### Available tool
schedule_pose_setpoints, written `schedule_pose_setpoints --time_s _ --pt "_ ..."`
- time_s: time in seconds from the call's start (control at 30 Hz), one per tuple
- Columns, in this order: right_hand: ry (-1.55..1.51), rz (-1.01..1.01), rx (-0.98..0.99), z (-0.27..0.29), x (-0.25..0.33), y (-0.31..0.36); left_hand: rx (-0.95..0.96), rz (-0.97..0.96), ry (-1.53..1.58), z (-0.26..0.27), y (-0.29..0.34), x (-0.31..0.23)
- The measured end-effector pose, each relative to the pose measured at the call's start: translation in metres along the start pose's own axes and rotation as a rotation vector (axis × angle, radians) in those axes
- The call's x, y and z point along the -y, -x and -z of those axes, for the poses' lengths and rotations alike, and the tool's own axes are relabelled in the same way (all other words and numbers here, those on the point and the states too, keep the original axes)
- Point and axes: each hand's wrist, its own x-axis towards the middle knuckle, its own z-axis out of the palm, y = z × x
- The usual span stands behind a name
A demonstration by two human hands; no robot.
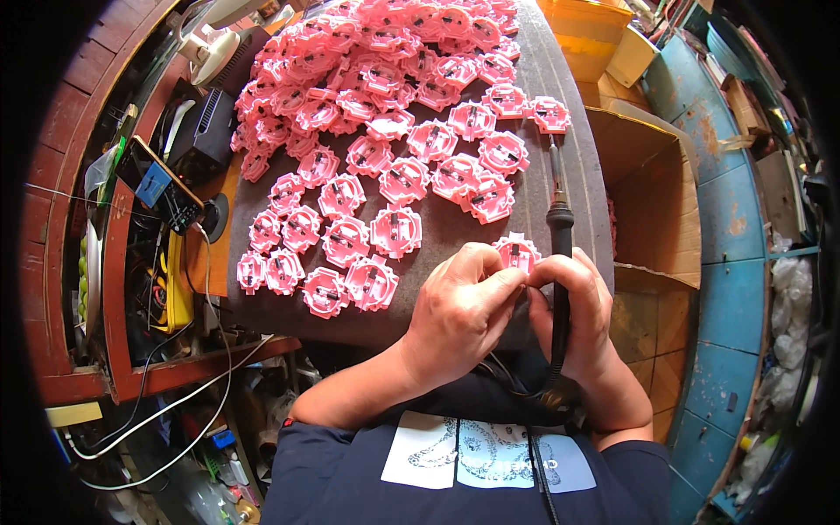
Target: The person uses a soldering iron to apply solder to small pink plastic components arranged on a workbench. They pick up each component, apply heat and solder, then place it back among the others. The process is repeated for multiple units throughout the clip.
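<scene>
At the near edge of the grey work surface, my left hand is closed, its thumb and fingers at a round pink plastic part with a dark piece inside. My right hand also has its fingertips on this part's side. A soldering iron with a black handle lies in the grip of my right hand. Its metal tip points away from me, close to another pink part. Whatever is between my fingertips is too small to make out.
Many similar pink parts are heaped at the back, with several spread in front. An open cardboard box stands to the right, before blue metal panels. On the left are a phone, a black box and loose cables.
</scene>
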Motion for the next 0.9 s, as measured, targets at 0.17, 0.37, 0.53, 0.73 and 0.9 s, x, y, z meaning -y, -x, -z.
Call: schedule_pose_setpoints --time_s 0.17,0.37,0.53,0.73,0.9 --pt "0.049 -0.006 -0.011 0.0 0.0 0.001 -0.008 -0.026 -0.032 0.0 -0.003 0.001" --pt "0.096 0.13 -0.101 -0.004 0.003 0.011 -0.036 -0.01 -0.037 0.0 -0.005 -0.001" --pt "0.152 0.124 -0.045 -0.008 0.004 0.013 -0.088 0.002 -0.03 -0.001 -0.002 0.001" --pt "0.119 0.096 -0.056 -0.01 0.004 0.008 -0.087 -0.004 -0.042 0.0 -0.001 0.002" --pt "0.116 0.1 -0.052 -0.006 0.005 0.005 -0.081 0.005 -0.105 0.0 -0.001 -0.003"
